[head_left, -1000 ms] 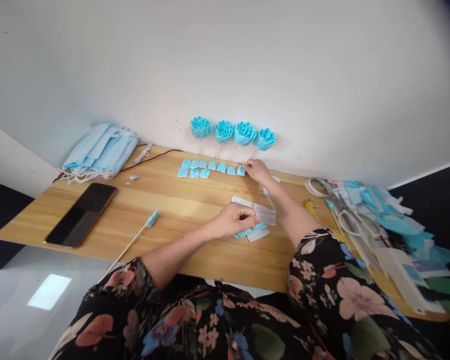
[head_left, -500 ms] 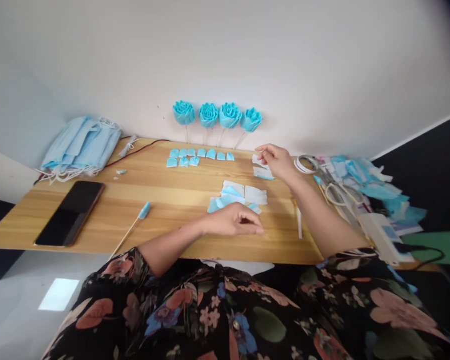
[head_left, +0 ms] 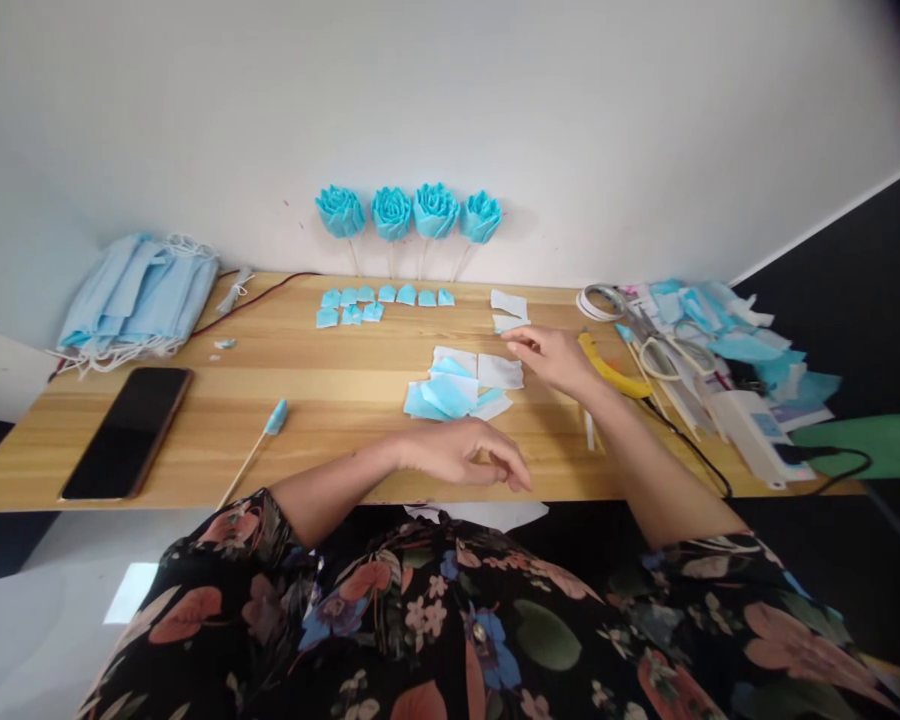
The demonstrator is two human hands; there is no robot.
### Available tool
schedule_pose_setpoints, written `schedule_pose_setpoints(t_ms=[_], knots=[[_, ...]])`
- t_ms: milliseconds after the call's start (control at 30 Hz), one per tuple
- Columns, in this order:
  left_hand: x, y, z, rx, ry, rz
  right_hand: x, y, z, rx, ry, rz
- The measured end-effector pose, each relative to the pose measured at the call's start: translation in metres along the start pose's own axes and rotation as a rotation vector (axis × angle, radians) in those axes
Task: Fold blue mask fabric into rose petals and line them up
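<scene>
My right hand point(head_left: 551, 358) hovers at or just over a small white and blue strip point(head_left: 508, 322), fingers loosely bent and apart. Beyond it lies another white strip point(head_left: 508, 302). My left hand point(head_left: 472, 455) is near the table's front edge, its fingers curled loosely with a gap by the thumb and nothing visible in them. Just past that hand is a loose pile of blue and white fabric pieces point(head_left: 442, 390), with a white square point(head_left: 500, 371) alongside. Rows of small blue petal-shaped pieces point(head_left: 367, 305) lie further back. A stick with a blue bud point(head_left: 276, 417) lies to the left.
Several blue flowers on sticks point(head_left: 391, 213) lean against the wall. A phone point(head_left: 127, 432) and stacked face masks point(head_left: 139, 295) are at left. At right are a yellow glue gun point(head_left: 607, 370), scissors point(head_left: 675, 358), a tape roll point(head_left: 601, 302), a power strip point(head_left: 754, 435) and fabric scraps point(head_left: 750, 345).
My right hand has drawn back from the far white strip towards me, uncovering the strips and the glue gun. My left hand's pinched fingers have loosened. The whole view has shifted slightly.
</scene>
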State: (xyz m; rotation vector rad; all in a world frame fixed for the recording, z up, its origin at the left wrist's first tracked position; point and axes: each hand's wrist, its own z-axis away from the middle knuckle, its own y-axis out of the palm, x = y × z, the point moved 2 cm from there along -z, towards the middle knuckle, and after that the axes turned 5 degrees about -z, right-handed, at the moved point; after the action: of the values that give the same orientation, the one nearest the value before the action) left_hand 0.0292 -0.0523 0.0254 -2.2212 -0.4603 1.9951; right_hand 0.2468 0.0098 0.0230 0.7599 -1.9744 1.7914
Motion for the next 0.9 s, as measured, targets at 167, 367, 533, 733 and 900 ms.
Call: schedule_pose_setpoints(t_ms=[167,367,533,733,900], knots=[[-0.001,-0.012,0.004,-0.179,-0.067,0.015,0.001,0.006,-0.005,-0.014,-0.064,-0.011],[0.004,-0.022,0.007,-0.346,-0.118,-0.023,-0.013,-0.016,-0.030,-0.212,-0.038,-0.032],[0.009,-0.025,0.007,-0.371,-0.138,-0.063,-0.026,-0.018,-0.039,-0.204,0.084,0.024],[0.006,-0.025,0.007,-0.390,-0.141,-0.106,-0.029,0.001,-0.030,-0.112,0.064,0.222],[0.006,-0.024,0.007,-0.390,-0.131,-0.097,-0.033,0.010,-0.031,-0.054,-0.114,0.361]])
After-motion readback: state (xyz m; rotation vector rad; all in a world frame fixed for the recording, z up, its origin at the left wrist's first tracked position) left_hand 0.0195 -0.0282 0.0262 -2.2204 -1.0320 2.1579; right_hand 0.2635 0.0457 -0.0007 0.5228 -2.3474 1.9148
